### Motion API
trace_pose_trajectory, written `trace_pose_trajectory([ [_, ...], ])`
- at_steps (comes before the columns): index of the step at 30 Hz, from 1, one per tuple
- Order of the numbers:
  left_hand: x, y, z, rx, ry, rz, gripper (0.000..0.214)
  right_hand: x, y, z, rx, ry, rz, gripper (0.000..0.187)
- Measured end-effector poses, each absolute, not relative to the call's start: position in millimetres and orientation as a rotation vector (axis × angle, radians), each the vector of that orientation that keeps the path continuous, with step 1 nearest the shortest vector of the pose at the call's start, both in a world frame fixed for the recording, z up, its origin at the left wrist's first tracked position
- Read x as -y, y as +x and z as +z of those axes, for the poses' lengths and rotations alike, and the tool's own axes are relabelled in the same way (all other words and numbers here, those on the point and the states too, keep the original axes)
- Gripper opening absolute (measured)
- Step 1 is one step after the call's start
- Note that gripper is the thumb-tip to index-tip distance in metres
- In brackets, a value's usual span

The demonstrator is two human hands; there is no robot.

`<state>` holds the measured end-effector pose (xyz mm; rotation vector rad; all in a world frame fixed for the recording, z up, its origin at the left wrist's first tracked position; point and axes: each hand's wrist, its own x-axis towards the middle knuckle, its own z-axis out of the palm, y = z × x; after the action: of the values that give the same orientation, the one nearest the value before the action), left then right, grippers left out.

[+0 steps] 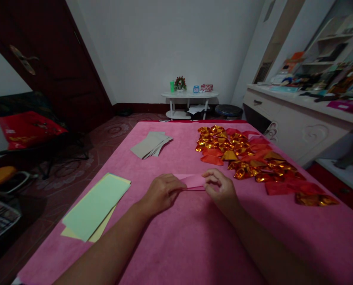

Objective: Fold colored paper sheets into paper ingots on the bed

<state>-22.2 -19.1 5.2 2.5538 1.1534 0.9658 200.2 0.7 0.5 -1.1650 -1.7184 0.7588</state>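
Observation:
A folded strip of pink paper (192, 181) lies between my two hands, low over the middle of the pink-covered table (176, 241). My left hand (164, 192) is closed on the strip's left end, fingers bent over it. At the other end, my right hand (221, 190) pinches the paper between thumb and fingers. Left of my forearm rests a stack of pale green and yellow paper sheets (97, 206). Farther back are several grey paper pieces (151, 145), loosely fanned. Many folded gold foil and red paper pieces (224, 142) cover the right side of the table.
A chair with a red bag (31, 128) stands at the left, near a wire basket (1, 217). Against the back wall is a small white table (191, 95) with a plant. A white dresser (307, 107) crowded with items flanks the right.

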Motion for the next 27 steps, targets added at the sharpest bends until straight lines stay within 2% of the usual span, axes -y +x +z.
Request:
trace_pose_trajectory([
  [4, 23, -21, 10, -1.310, 2.282, 0.878, 0.056, -3, 201, -2, 1.789, -1.285, 0.779, 0.035],
  [5, 23, -20, 11, -1.344, 2.214, 0.873, 0.058, -4, 201, -3, 1.810, -1.304, 0.765, 0.037],
  [10, 17, -21, 8, -1.408, 1.960, 0.910, 0.037, -8, 201, -6, 1.872, -1.347, 0.727, 0.032],
  [21, 13, -20, -6, -1.460, 1.907, 0.884, 0.032, -4, 199, -2, 2.045, -1.489, 0.564, 0.028],
  [27, 13, -19, -4, -1.461, 1.854, 0.898, 0.029, -5, 200, -5, 1.998, -1.437, 0.629, 0.026],
])
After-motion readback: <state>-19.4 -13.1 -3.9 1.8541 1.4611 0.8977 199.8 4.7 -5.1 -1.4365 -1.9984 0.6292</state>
